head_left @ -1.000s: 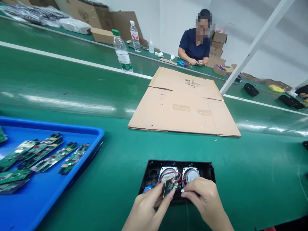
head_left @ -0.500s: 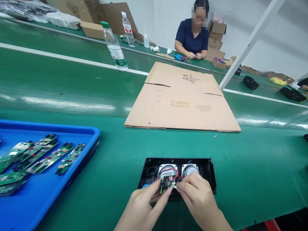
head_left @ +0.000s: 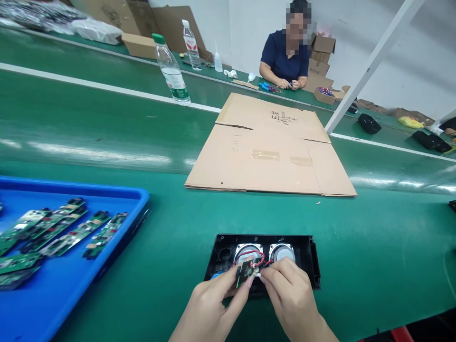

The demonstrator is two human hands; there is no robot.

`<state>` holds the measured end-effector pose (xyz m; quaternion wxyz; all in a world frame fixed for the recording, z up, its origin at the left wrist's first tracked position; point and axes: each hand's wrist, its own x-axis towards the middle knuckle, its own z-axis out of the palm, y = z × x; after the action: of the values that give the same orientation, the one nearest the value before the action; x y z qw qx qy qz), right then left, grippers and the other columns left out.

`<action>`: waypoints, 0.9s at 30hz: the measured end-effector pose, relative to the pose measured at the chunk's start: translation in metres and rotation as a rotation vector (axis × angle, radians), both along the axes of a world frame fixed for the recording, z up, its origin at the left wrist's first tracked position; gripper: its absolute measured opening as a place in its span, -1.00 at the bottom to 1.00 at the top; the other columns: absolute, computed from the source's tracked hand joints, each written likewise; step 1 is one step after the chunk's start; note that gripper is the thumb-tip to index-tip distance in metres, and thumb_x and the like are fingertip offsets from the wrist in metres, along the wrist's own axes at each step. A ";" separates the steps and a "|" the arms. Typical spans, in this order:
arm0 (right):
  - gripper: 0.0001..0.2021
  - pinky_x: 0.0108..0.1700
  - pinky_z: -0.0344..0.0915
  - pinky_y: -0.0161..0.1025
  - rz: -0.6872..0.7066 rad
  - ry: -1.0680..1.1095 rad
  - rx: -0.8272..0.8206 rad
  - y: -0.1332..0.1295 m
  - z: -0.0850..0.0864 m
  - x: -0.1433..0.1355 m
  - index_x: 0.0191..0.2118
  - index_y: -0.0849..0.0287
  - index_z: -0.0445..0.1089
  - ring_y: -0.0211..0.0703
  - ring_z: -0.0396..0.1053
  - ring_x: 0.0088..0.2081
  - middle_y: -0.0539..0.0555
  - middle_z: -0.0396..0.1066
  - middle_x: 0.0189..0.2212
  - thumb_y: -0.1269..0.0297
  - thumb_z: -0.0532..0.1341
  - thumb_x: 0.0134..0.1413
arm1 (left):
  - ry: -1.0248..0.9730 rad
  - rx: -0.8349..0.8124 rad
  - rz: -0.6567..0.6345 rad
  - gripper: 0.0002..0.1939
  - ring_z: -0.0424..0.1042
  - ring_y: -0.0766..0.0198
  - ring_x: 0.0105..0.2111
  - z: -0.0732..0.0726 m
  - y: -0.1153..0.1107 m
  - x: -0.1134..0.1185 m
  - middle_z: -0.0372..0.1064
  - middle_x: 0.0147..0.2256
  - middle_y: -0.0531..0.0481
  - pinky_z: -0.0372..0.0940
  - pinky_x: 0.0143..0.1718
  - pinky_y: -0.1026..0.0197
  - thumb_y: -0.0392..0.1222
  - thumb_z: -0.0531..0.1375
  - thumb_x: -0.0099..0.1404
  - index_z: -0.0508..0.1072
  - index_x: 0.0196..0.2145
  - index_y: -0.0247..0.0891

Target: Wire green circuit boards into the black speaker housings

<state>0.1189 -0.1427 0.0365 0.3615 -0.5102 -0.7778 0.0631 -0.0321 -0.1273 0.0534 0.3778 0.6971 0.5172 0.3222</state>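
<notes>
A small green circuit board [head_left: 245, 271] is pinched in my left hand [head_left: 219, 301], over the front of a black speaker housing [head_left: 305, 259]. My right hand [head_left: 290, 292] closes its fingertips on a small white connector [head_left: 259, 274] at the board's right edge. Red and black wires [head_left: 261, 254] loop above the board. Two round speakers [head_left: 281, 252] sit side by side in the housing, their lower parts partly covered by my hands. Something blue [head_left: 216, 275] shows at the housing's left, beside my left fingers.
A blue tray [head_left: 142, 197] with several circuit boards [head_left: 105, 235] stands at the left. Flattened cardboard [head_left: 270, 166] lies beyond the housing. A water bottle [head_left: 174, 80] stands behind it on the left. Across the bench sits a person [head_left: 287, 57] in dark blue.
The board has tilted slightly between my fingers. Both hands keep nearly the same place and grip, and the view has shifted a little.
</notes>
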 end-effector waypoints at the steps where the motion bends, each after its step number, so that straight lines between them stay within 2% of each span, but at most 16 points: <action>1: -0.78 -0.47 0.20 -0.39 -0.002 -0.005 0.013 0.000 0.000 -0.001 -0.40 0.24 0.37 -0.33 0.24 -0.51 0.02 0.32 -0.55 0.47 0.02 0.17 | 0.005 -0.001 -0.003 -0.78 0.29 0.40 -0.70 0.000 0.000 0.000 0.39 -0.62 0.12 0.23 -0.67 0.46 -0.15 0.03 0.23 0.42 -0.46 -0.21; 6: -0.82 -0.51 0.15 -0.36 -0.023 -0.086 0.091 0.000 -0.002 -0.001 -0.40 0.26 0.38 -0.30 0.21 -0.51 0.04 0.31 -0.55 0.51 0.06 0.13 | -0.022 -0.023 -0.006 -0.78 0.40 0.35 -0.62 -0.001 0.000 0.003 0.46 -0.54 0.07 0.30 -0.59 0.44 -0.16 0.02 0.25 0.43 -0.41 -0.22; 10: -0.78 -0.53 0.09 -0.31 0.026 -0.180 0.100 0.000 -0.003 0.001 -0.42 0.26 0.37 -0.27 0.15 -0.54 0.04 0.28 -0.58 0.52 0.01 0.14 | 0.013 0.045 0.003 -0.78 0.43 0.32 -0.61 -0.006 -0.002 0.005 0.46 -0.56 0.07 0.35 -0.50 0.41 -0.17 0.01 0.25 0.45 -0.35 -0.22; 12: -0.75 -0.56 0.04 -0.30 0.041 -0.222 0.116 0.000 -0.003 0.001 -0.45 0.24 0.35 -0.26 0.12 -0.56 0.03 0.25 -0.60 0.51 -0.02 0.15 | 0.029 0.084 -0.014 -0.76 0.48 0.29 -0.54 -0.008 -0.002 0.004 0.47 -0.56 0.05 0.37 -0.42 0.40 -0.18 0.00 0.26 0.45 -0.34 -0.22; 15: -0.77 -0.57 0.07 -0.32 -0.012 -0.153 0.085 0.001 -0.003 0.000 -0.43 0.22 0.31 -0.27 0.15 -0.58 0.00 0.25 -0.63 0.44 -0.03 0.19 | 0.045 0.125 -0.063 -0.76 0.51 0.26 -0.35 -0.008 -0.001 0.000 0.53 -0.40 -0.02 0.37 -0.28 0.39 -0.23 0.01 0.25 0.46 -0.26 -0.23; 18: -0.78 -0.52 0.17 -0.33 -0.019 -0.020 -0.024 0.004 -0.003 0.000 -0.25 0.26 0.28 -0.26 0.25 -0.54 0.02 0.33 -0.56 0.31 -0.06 0.24 | 0.059 0.160 -0.113 -0.75 0.51 0.29 -0.29 -0.006 0.001 -0.004 0.53 -0.25 -0.01 0.36 -0.26 0.43 -0.26 0.04 0.22 0.46 -0.19 -0.19; 22: -0.75 -0.51 0.18 -0.30 0.051 -0.056 -0.066 0.009 0.000 0.003 -0.21 0.25 0.29 -0.23 0.25 -0.51 0.04 0.34 -0.53 0.29 -0.08 0.25 | 0.107 0.230 -0.124 -0.76 0.52 0.28 -0.32 -0.008 0.001 -0.008 0.53 -0.24 -0.02 0.37 -0.27 0.42 -0.26 0.05 0.22 0.46 -0.20 -0.21; 27: -0.77 -0.50 0.17 -0.29 0.060 -0.062 -0.049 0.010 0.000 0.002 -0.20 0.28 0.30 -0.23 0.23 -0.51 0.05 0.32 -0.53 0.33 -0.06 0.23 | 0.129 0.284 -0.069 -0.77 0.51 0.27 -0.31 -0.013 -0.004 -0.005 0.52 -0.25 -0.09 0.36 -0.25 0.41 -0.26 0.03 0.24 0.45 -0.23 -0.28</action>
<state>0.1212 -0.1324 0.0362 0.3224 -0.4970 -0.8020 0.0771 -0.0376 -0.1317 0.0409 0.2525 0.7800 0.4656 0.3334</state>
